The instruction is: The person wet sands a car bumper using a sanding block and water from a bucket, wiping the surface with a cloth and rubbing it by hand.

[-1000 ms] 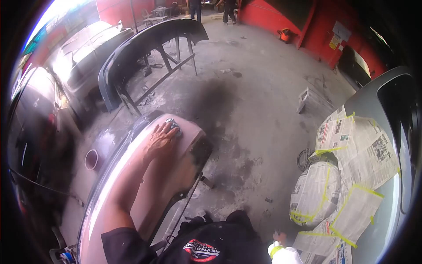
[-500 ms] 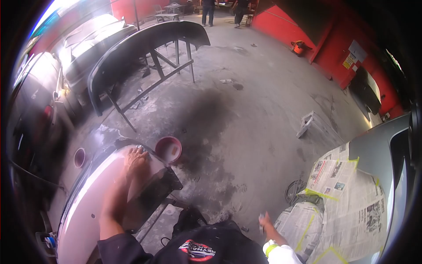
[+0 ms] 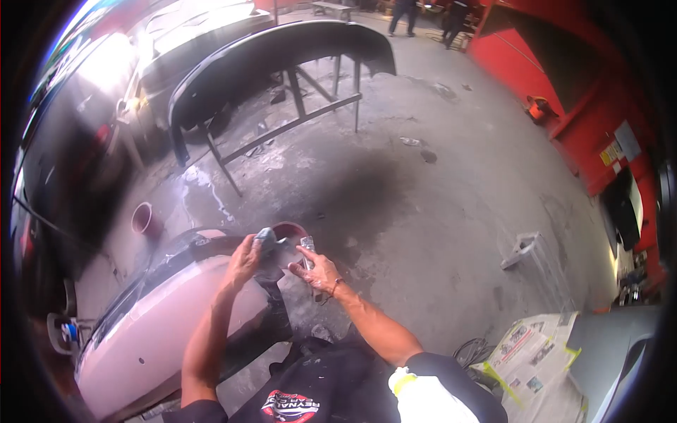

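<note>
While the left hand [image 3: 244, 261] grips a crumpled cloth [image 3: 265, 238], the right hand [image 3: 319, 272] holds a small grey block [image 3: 307, 243]; red bucket [image 3: 290, 228] just beyond, pink bumper [image 3: 169, 317] to the left.

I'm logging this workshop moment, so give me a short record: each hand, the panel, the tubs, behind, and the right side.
Left hand: holds a crumpled grey cloth-like piece
Right hand: holds a small grey piece, material unclear
Panel: curved pinkish panel
Tubs: reddish tub beyond the hands; second tub farther left
Behind: dark bumper on a stand
Right side: taped newspaper beside grey bodywork
</note>
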A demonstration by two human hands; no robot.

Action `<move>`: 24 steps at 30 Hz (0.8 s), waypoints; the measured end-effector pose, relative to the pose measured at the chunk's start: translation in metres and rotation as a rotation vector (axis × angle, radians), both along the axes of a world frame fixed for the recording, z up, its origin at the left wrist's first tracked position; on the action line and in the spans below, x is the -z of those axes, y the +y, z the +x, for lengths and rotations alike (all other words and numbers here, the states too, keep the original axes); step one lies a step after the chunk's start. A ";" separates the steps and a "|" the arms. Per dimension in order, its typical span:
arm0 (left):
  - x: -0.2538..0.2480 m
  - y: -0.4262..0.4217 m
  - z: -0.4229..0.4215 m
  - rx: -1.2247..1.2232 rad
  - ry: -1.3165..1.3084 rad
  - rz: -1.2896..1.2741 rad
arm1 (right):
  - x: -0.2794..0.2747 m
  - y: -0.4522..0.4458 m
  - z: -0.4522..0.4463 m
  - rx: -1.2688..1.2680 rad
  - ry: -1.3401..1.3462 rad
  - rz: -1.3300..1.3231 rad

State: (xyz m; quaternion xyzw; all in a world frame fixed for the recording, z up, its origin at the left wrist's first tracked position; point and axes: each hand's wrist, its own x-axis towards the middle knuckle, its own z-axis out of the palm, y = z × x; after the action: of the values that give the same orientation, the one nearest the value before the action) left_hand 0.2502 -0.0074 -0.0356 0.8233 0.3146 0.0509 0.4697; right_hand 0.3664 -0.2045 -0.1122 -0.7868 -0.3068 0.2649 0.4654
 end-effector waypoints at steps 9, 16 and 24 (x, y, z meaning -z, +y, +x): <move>-0.021 -0.063 -0.005 -0.209 0.200 0.660 | 0.103 0.080 0.024 -0.316 0.816 0.306; 0.010 -0.048 -0.117 -0.725 1.006 0.993 | 0.297 0.121 0.124 -0.294 0.122 -0.513; 0.028 -0.034 -0.138 -0.623 0.900 0.999 | 0.483 0.242 0.165 -0.680 -0.268 -0.674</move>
State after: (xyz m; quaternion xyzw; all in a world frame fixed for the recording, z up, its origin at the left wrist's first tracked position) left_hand 0.1117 -0.0418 -0.0632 0.7527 0.6353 -0.0235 -0.1714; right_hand 0.5318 0.0375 -0.5948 -0.7762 -0.5004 0.3825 0.0287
